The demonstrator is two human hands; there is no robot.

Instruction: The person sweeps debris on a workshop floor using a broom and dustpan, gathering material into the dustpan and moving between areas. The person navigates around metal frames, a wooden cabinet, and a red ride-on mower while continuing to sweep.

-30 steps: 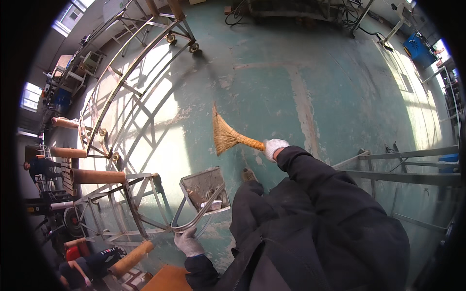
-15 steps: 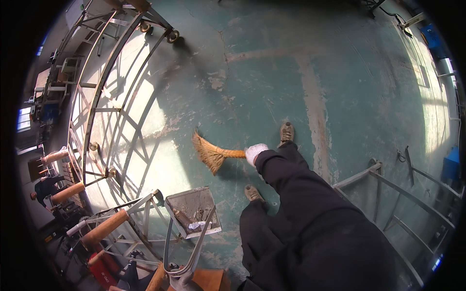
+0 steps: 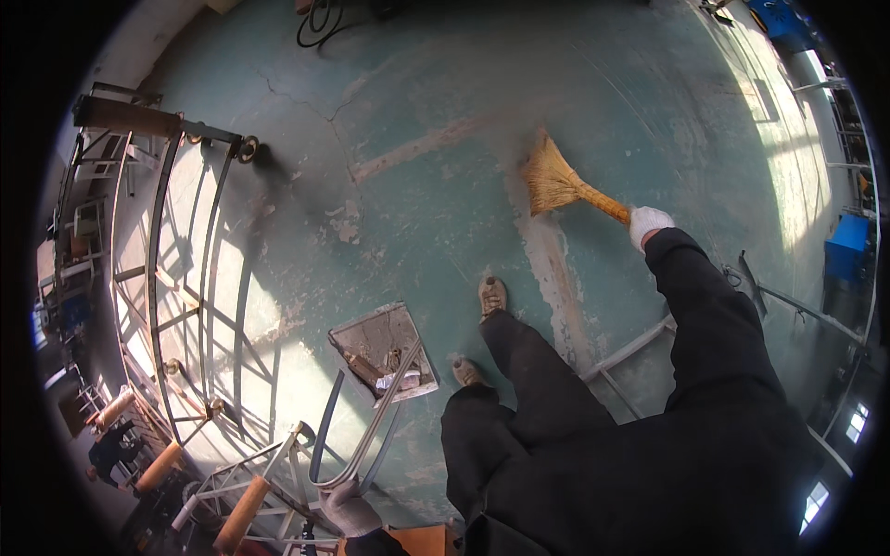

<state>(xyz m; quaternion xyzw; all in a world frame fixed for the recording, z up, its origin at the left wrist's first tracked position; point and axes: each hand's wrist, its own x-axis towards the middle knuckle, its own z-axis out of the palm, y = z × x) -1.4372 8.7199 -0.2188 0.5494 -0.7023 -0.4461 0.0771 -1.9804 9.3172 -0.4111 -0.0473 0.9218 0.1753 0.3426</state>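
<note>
My right hand [image 3: 651, 226], in a white knit glove, is closed round the handle of a straw broom [image 3: 567, 182]. Its bristles fan out to the left over the green floor, past my feet. At the lower left my left hand [image 3: 349, 508], gloved in grey-white, grips the bent metal handle of a dustpan [image 3: 385, 320]. The pan is a square metal scoop, open side up, to the left of my shoes. Inside it lie brown scraps, dirt and a crumpled white piece [image 3: 399, 380]. Whether the bristles touch the floor I cannot tell.
A long wheeled metal frame [image 3: 159, 278] stands on the left in sunlight. Another frame with brown rollers [image 3: 243, 515] is at the lower left, and a person [image 3: 113, 454] is beyond it. Metal rails [image 3: 630, 350] run on my right. A black cable [image 3: 320, 23] lies far ahead.
My right hand has swung the broom to the right and farther ahead. The left hand and dustpan show slightly more to the right, and the whole view has turned.
</note>
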